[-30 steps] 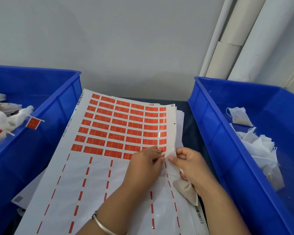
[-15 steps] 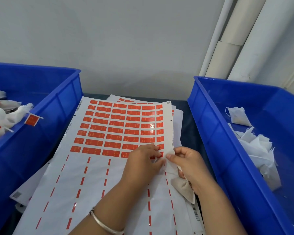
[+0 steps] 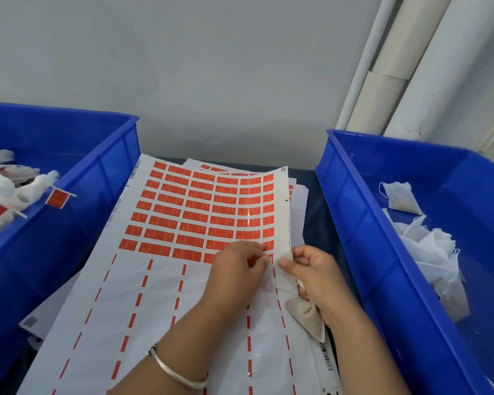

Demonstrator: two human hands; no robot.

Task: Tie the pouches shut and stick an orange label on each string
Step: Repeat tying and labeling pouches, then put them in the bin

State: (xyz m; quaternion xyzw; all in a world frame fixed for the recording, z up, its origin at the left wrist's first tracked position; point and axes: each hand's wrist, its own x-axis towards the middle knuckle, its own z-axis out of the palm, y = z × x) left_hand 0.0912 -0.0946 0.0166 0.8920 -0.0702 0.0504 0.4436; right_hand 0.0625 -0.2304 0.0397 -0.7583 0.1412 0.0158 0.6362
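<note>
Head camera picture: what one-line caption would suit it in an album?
Left hand peels an orange label off the white sticker sheet while the right hand holds its edge and a beige cloth pouch.

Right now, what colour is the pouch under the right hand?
Beige pouch, seen in the head view.

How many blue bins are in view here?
2. One bin at the left holds labelled pouches; the other bin at the right holds unlabelled pouches. Both are cut off by the frame edges.
</note>
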